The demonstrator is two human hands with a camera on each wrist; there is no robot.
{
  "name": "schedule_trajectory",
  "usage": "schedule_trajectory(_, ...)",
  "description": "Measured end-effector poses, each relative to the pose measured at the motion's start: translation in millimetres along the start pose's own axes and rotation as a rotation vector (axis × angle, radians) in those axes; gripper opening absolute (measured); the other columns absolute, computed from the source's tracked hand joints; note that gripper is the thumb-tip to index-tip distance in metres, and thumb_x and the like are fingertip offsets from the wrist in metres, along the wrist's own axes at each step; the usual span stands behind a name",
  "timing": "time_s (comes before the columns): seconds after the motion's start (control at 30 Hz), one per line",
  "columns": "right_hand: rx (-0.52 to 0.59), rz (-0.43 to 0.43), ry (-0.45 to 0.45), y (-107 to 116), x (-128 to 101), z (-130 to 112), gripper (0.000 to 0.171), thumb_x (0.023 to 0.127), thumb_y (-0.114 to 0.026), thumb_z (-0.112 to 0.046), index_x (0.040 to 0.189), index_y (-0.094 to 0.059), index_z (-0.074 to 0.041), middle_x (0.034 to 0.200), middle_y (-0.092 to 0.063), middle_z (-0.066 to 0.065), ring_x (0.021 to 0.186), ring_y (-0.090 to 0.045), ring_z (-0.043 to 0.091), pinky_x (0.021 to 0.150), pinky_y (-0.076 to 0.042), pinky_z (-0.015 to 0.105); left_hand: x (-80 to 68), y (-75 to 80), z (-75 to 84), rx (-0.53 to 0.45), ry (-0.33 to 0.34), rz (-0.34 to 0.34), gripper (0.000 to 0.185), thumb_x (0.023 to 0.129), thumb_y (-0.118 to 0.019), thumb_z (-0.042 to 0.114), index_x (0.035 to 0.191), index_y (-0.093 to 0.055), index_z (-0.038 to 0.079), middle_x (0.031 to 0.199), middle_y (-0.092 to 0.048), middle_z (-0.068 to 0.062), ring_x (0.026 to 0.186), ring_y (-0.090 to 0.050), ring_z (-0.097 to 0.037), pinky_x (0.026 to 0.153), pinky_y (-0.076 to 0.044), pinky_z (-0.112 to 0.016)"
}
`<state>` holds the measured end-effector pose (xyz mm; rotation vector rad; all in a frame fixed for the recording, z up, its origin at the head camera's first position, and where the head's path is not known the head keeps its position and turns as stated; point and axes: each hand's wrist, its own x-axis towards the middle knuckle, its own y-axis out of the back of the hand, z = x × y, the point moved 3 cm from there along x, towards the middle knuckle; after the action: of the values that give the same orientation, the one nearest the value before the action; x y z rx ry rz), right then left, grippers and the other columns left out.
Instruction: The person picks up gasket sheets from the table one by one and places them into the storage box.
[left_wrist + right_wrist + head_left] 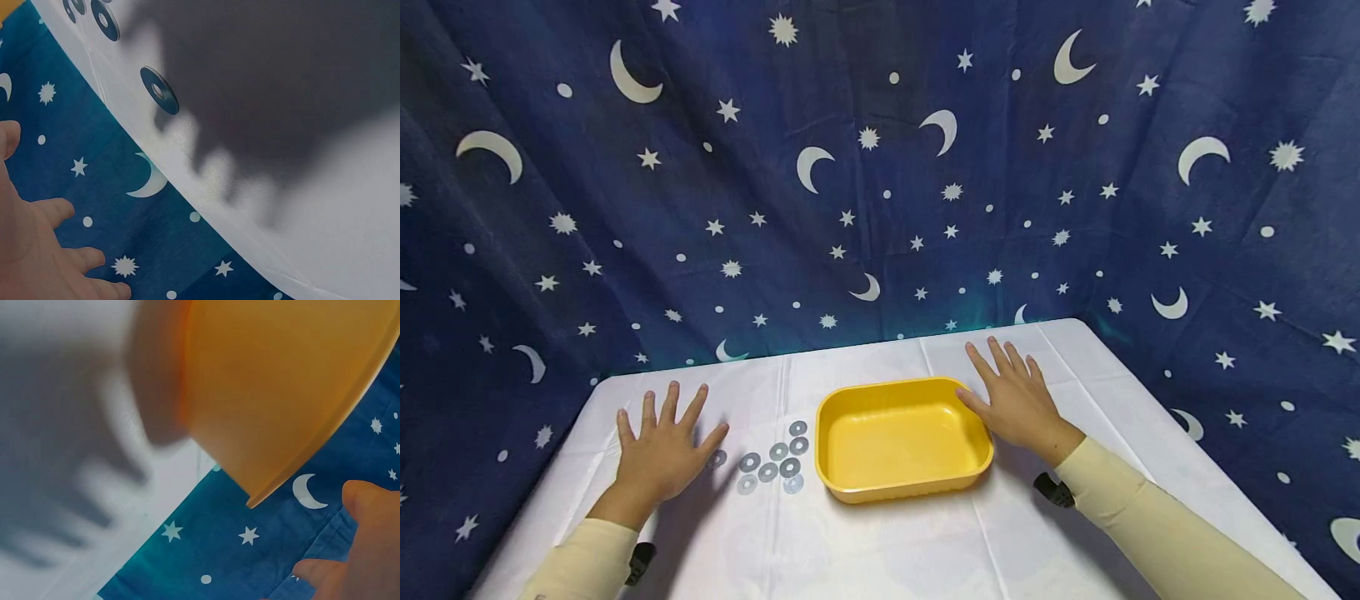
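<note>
Several flat metal washers (789, 467) lie in a loose cluster on the white cloth, left of a yellow plastic tray (835, 492). My left hand (660, 457) is spread over the table to the left of the cluster, holding nothing. One washer (718, 459) lies apart, close by its thumb; the left wrist view shows that washer (159, 90) beside the hand's shadow. My right hand (1017, 404), fingers also spread, hovers at the tray's right side, its thumb overlapping the rim in the head view. From the right wrist camera, the tray's wall (269, 381) rises beside the hand.
A white cloth (887, 550) with fold creases covers the table. Behind and at both sides hangs a dark blue curtain (880, 208) with white moons and stars. Dark wrist devices (1054, 490) sit under both cream sleeves.
</note>
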<state>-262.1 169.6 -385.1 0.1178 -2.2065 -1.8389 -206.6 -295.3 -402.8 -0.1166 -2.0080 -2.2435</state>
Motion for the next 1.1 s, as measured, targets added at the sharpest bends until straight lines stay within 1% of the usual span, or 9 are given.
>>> schedule_trajectory(0.33,0.005,-0.002,0.025,-1.2,-3.8,-2.7,0.077,0.099,-0.047,-0.057,0.160,-0.022,-0.018,0.164,-0.018,0.023,0.150,-0.018,0.050,0.117,-0.012,0.070,-5.3,0.4,-1.0,0.006,-0.012,0.011,0.081,0.095,-0.044,0.067,0.156,-0.030,0.014,0.161,-0.015,-0.032,0.145,-0.008,-0.061,0.110,0.007,-0.077)
schedule_trajectory(0.47,0.014,-0.007,0.032,-0.4,-6.0,-2.1,0.076,0.099,-0.049,-0.055,0.160,-0.021,-0.018,0.164,-0.018,0.024,0.149,-0.019,0.051,0.116,-0.012,0.071,-7.1,2.2,-1.3,0.004,-0.020,0.034,0.079,0.095,-0.046,0.065,0.155,-0.032,0.014,0.160,-0.018,-0.032,0.146,-0.009,-0.060,0.110,0.006,-0.077)
schedule_trajectory(0.57,0.018,-0.019,0.042,-0.7,-8.1,-1.9,0.076,0.100,-0.048,-0.055,0.160,-0.020,-0.018,0.163,-0.019,0.025,0.148,-0.020,0.052,0.116,-0.014,0.071,-8.0,4.2,-1.1,0.009,-0.026,0.049,0.079,0.095,-0.045,0.066,0.154,-0.033,0.014,0.160,-0.019,-0.031,0.146,-0.011,-0.059,0.110,0.005,-0.077)
schedule_trajectory(0.63,0.056,-0.027,0.046,-1.4,-8.7,-1.6,0.076,0.100,-0.048,-0.053,0.161,-0.019,-0.017,0.163,-0.020,0.025,0.148,-0.020,0.052,0.116,-0.016,0.071,-8.5,5.5,-0.9,0.016,-0.027,0.054,0.079,0.095,-0.044,0.066,0.154,-0.034,0.014,0.160,-0.021,-0.031,0.146,-0.014,-0.057,0.111,0.004,-0.077)
schedule_trajectory(0.73,0.180,-0.041,0.034,-3.2,-9.6,1.2,0.078,0.101,-0.049,-0.052,0.161,-0.017,-0.014,0.163,-0.021,0.025,0.147,-0.021,0.051,0.114,-0.021,0.070,-9.1,7.6,0.2,0.024,-0.026,0.059,0.077,0.096,-0.045,0.064,0.153,-0.035,0.014,0.158,-0.025,-0.030,0.144,-0.023,-0.055,0.110,-0.002,-0.078)
schedule_trajectory(0.8,0.306,-0.062,0.000,-4.7,-10.0,5.6,0.078,0.102,-0.049,-0.051,0.161,-0.015,-0.013,0.163,-0.021,0.025,0.147,-0.023,0.050,0.113,-0.023,0.069,-9.1,8.6,0.7,0.016,-0.026,0.068,0.073,0.097,-0.049,0.058,0.152,-0.036,0.013,0.154,-0.032,-0.030,0.139,-0.031,-0.054,0.109,-0.011,-0.077)
schedule_trajectory(0.9,0.478,-0.073,-0.061,-8.4,-9.4,16.2,0.077,0.103,-0.047,-0.051,0.160,-0.018,-0.010,0.156,-0.034,0.026,0.138,-0.042,0.045,0.109,-0.037,0.064,-8.7,9.7,0.6,-0.015,-0.022,0.079,0.066,0.097,-0.054,0.048,0.150,-0.039,0.012,0.146,-0.043,-0.029,0.129,-0.044,-0.052,0.099,-0.032,-0.073)
schedule_trajectory(1.0,0.657,-0.093,-0.135,-17.8,-7.5,29.9,0.073,0.103,-0.046,-0.050,0.158,-0.024,-0.006,0.140,-0.049,0.028,0.109,-0.064,0.035,0.093,-0.055,0.047,-8.1,10.3,-0.9,-0.053,-0.014,0.078,0.060,0.097,-0.056,0.041,0.147,-0.043,0.010,0.135,-0.053,-0.029,0.119,-0.052,-0.051,0.087,-0.043,-0.069)
schedule_trajectory(1.1,0.900,-0.155,-0.199,-32.9,-6.4,42.4,0.068,0.105,-0.046,-0.044,0.155,-0.027,-0.002,0.121,-0.054,0.027,0.081,-0.066,0.022,0.073,-0.059,0.033,-7.9,9.1,-4.7,-0.090,0.000,0.060,0.055,0.096,-0.059,0.036,0.143,-0.049,0.008,0.124,-0.060,-0.028,0.109,-0.060,-0.048,0.080,-0.048,-0.063)
